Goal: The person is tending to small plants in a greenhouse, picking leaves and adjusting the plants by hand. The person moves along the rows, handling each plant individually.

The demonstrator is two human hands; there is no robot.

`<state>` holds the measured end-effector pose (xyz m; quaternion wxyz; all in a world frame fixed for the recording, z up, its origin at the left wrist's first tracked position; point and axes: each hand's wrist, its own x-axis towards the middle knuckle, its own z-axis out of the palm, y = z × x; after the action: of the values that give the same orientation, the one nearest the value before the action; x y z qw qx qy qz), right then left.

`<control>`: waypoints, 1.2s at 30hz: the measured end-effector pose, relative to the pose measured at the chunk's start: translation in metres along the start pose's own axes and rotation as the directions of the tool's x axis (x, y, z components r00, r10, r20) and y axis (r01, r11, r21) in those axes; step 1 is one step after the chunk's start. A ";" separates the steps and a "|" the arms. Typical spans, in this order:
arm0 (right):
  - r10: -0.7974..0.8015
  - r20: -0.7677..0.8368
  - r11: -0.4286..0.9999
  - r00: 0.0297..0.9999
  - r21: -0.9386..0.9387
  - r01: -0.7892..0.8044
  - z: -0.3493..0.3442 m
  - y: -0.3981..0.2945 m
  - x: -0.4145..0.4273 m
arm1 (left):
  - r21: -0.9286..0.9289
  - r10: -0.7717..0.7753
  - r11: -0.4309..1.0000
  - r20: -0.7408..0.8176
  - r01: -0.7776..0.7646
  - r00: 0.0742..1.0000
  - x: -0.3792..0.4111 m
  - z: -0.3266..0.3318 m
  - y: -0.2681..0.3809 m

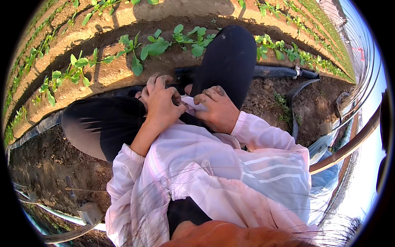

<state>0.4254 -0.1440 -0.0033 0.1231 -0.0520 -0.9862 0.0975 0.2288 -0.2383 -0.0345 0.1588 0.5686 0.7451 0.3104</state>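
Pale pink fabric (195, 104), seemingly the hem of the pink jacket (197, 151), is pinched between my two hands over my lap. My left hand (163, 103) has its thumb and forefinger at the fabric's left end, the other fingers curled. Bent fingers of my right hand (217, 108) lie over its right end; their tips are partly hidden. Soil sticks to the fingers of both hands. The jacket's front hangs apart, with a zipper pull (165, 183) at the chest. My knees, in black trousers, are bent to either side of the hands.
A row of leafy green seedlings (155, 48) grows on the soil ridge just beyond my knees, with further rows behind. A black hose or film edge (274, 71) runs along the ridge. Curved poles (348, 148) and plastic sheeting (327, 173) stand at right; a block (90, 213) lies lower left.
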 end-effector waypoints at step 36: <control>-0.164 0.021 0.984 0.986 -0.067 0.165 -0.003 -0.003 0.003 | 0.054 0.056 0.997 -0.070 -0.053 0.996 -0.006 -0.007 0.011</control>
<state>0.4227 -0.1463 0.0013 0.1215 0.0261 -0.9908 0.0535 0.2345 -0.2437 -0.0232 0.1087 0.5810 0.7423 0.3155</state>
